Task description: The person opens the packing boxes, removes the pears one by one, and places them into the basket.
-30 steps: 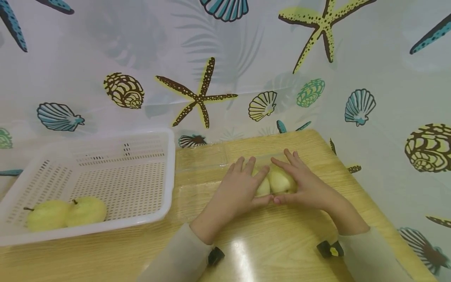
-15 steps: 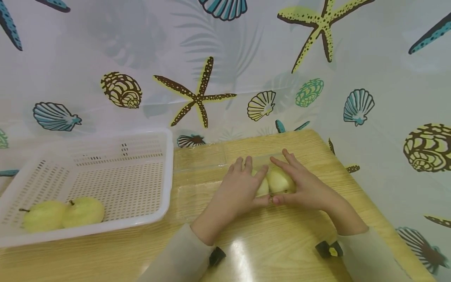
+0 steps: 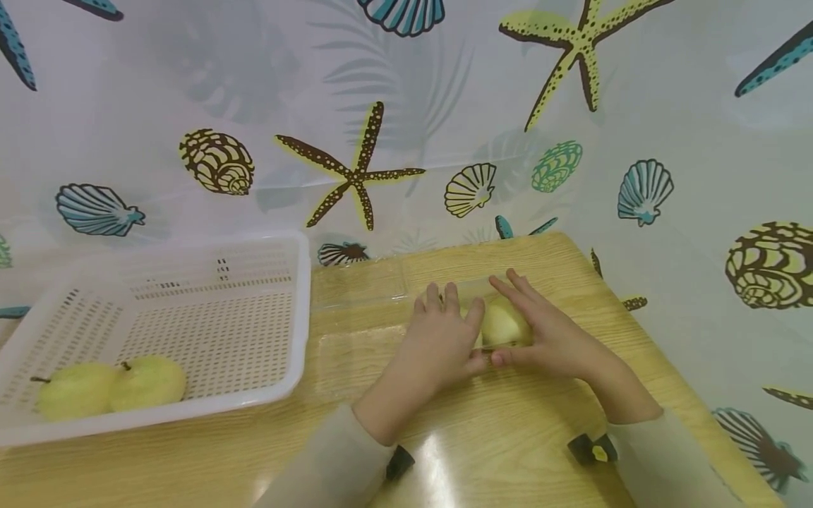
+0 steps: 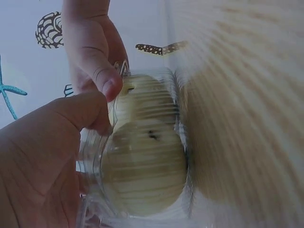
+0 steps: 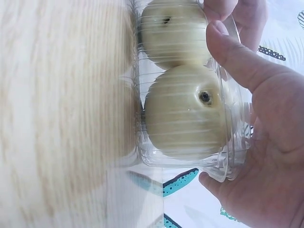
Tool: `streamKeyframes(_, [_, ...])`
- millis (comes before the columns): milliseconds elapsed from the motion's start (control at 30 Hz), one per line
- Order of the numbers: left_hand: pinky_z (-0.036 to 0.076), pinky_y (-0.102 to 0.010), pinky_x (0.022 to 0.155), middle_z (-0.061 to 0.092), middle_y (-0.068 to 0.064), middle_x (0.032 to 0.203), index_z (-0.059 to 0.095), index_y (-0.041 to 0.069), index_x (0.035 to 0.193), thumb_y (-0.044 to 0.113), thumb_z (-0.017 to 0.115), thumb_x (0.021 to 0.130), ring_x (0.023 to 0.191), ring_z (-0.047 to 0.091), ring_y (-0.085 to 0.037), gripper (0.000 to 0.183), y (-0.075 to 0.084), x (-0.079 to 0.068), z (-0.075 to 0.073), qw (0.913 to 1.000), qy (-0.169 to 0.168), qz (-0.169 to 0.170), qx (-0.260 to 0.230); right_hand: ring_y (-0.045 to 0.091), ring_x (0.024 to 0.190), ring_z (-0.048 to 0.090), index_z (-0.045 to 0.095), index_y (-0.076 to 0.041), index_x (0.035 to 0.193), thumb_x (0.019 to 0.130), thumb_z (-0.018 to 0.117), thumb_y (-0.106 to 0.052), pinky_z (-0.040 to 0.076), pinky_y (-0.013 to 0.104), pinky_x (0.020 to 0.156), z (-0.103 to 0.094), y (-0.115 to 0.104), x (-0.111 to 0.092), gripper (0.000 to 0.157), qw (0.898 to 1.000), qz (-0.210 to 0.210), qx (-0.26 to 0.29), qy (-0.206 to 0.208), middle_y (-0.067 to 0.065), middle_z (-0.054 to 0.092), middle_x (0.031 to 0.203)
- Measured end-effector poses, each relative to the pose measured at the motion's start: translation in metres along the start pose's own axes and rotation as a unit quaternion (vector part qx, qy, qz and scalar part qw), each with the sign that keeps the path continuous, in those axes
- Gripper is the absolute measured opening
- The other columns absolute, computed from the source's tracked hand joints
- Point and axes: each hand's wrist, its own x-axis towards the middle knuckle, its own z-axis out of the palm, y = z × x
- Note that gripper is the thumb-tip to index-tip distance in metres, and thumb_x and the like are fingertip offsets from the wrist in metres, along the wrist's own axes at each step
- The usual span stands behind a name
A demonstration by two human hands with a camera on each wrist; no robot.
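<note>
A clear plastic clamshell container (image 5: 187, 164) stands on the table with two round, pale-yellow pears (image 4: 145, 166) side by side inside. From the left, my left hand (image 3: 438, 346) grips its lid, thumb along the near rim and fingers spread over the top. My right hand (image 3: 549, 335) holds the right end in the same way, its thumb (image 5: 237, 59) on the near rim. The two thumbs almost meet at the middle of the front edge. In the head view the right pear (image 3: 504, 326) shows between the hands, while the left one is mostly covered by my left hand.
A white perforated basket (image 3: 297, 331) on the left holds two more pears (image 3: 147, 381). Between it and my left hand lies more clear plastic packaging (image 3: 365, 356). The wooden table (image 3: 508, 437) meets a curtain (image 3: 406, 141) printed with shells and starfish.
My left hand has shifted slightly, its fingers now covering more of the left pear. My right hand stays nearly in place on the container. The head view has drifted slightly.
</note>
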Motion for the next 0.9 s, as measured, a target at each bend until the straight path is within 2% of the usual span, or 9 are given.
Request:
streamKeyframes(100, [0.043,-0.063,0.104,0.042,-0.031,0.149,0.042,0.017,0.148,0.057,0.053,0.093,0.135,0.04,-0.056,0.069,0.0038,0.0007,0.0004,0.9999,0.005,-0.009,0.007,0.041,0.153,-0.001,0.019,-0.026,0.161,0.078,0.084,-0.042,0.015,0.076,0.109,0.0013,-0.0004,0.0006,0.107,1.0,-0.002,0.004,0.004,0.01,-0.002,0.168])
streamKeyframes(333, [0.043,-0.066,0.101,0.044,-0.029,0.148,0.041,0.017,0.146,0.049,0.051,0.096,0.134,0.041,-0.056,0.06,0.01,0.0019,0.0062,0.9989,0.016,-0.034,0.028,0.038,0.153,0.003,0.022,-0.026,0.16,0.077,0.083,-0.05,0.018,0.075,0.11,0.0041,-0.0001,0.0017,0.105,1.0,0.005,-0.013,0.013,0.007,0.001,0.168])
streamKeyframes(533, [0.045,-0.064,0.1,0.046,-0.029,0.147,0.043,0.017,0.147,0.047,0.049,0.097,0.133,0.043,-0.054,0.058,0.0081,0.0007,0.0065,0.9988,0.026,-0.025,0.033,0.037,0.154,0.001,0.022,-0.03,0.16,0.083,0.079,-0.044,0.017,0.075,0.11,0.0025,0.001,0.0007,0.096,1.0,-0.009,-0.01,0.013,0.007,0.001,0.168])
streamKeyframes(667, [0.045,-0.063,0.1,0.045,-0.028,0.148,0.042,0.017,0.149,0.052,0.047,0.099,0.133,0.043,-0.054,0.062,0.0051,-0.0005,0.0058,0.9992,0.024,-0.012,0.031,0.038,0.153,0.0,0.022,-0.026,0.16,0.087,0.076,-0.04,0.015,0.076,0.11,0.0029,-0.001,0.0002,0.092,1.0,-0.011,-0.009,0.012,0.009,0.001,0.168])
streamKeyframes(800, [0.045,-0.062,0.101,0.045,-0.028,0.149,0.041,0.017,0.15,0.05,0.047,0.099,0.133,0.042,-0.055,0.061,0.0028,-0.0012,0.0052,0.9995,0.023,-0.007,0.021,0.043,0.152,0.004,0.023,-0.025,0.16,0.089,0.073,-0.037,0.017,0.076,0.109,0.006,-0.0034,0.0006,0.087,0.999,-0.003,-0.038,0.023,0.012,0.004,0.167])
streamKeyframes(900, [0.045,-0.062,0.101,0.045,-0.027,0.148,0.041,0.016,0.15,0.044,0.049,0.098,0.133,0.043,-0.055,0.06,0.0021,-0.0015,0.005,0.9995,0.025,-0.007,0.018,0.045,0.151,0.009,0.025,-0.026,0.159,0.089,0.071,-0.037,0.022,0.074,0.11,0.0096,-0.0028,0.0016,0.085,0.996,0.0,-0.082,0.036,0.012,0.008,0.167])
